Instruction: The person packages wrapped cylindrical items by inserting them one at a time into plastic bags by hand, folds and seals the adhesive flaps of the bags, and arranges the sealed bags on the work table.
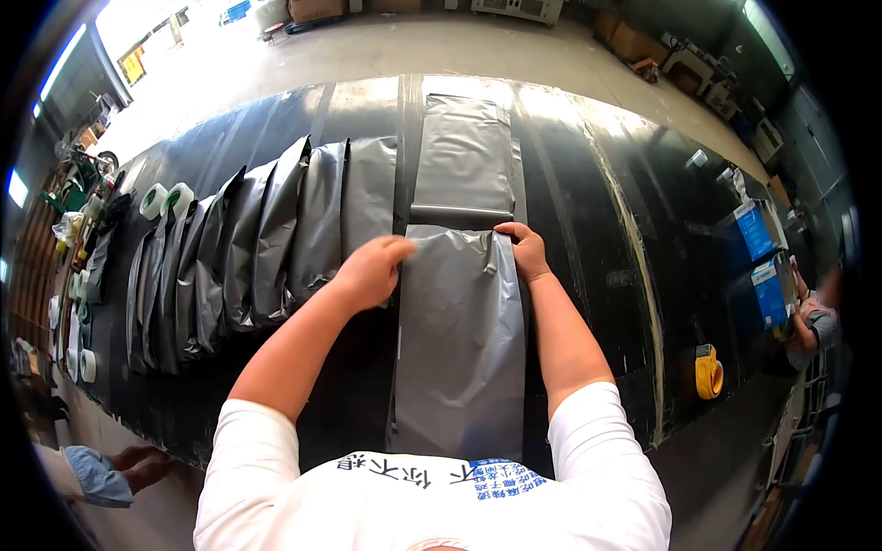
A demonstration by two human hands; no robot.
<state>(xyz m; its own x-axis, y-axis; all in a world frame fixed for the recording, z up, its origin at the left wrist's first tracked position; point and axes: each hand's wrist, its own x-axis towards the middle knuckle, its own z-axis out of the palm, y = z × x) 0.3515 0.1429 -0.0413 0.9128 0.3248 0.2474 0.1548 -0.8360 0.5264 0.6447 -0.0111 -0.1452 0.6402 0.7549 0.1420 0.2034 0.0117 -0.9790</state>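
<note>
A grey plastic bag (pixel 459 331) lies flat on the black table in front of me, its upper end creased near the right corner. My right hand (pixel 524 251) pinches that upper right corner between thumb and fingers. At the upper left edge of the bag is my left hand (pixel 375 273), fingers curled together. Its fingertips are slightly blurred, so whether they grip the film is not clear. Just beyond lies a stack of folded grey bags (pixel 464 156), with a rolled fold along its near end. To the left, a row of overlapping grey bags (pixel 262 243) fans out across the table.
The black table (pixel 588 294) carries a yellow tape dispenser (pixel 708 372) and blue boxes (pixel 756 230) on the right. White-green tape rolls (pixel 165 200) stand at the left. One person (pixel 813 321) is at the right edge; another person's arm (pixel 138 456) shows at lower left.
</note>
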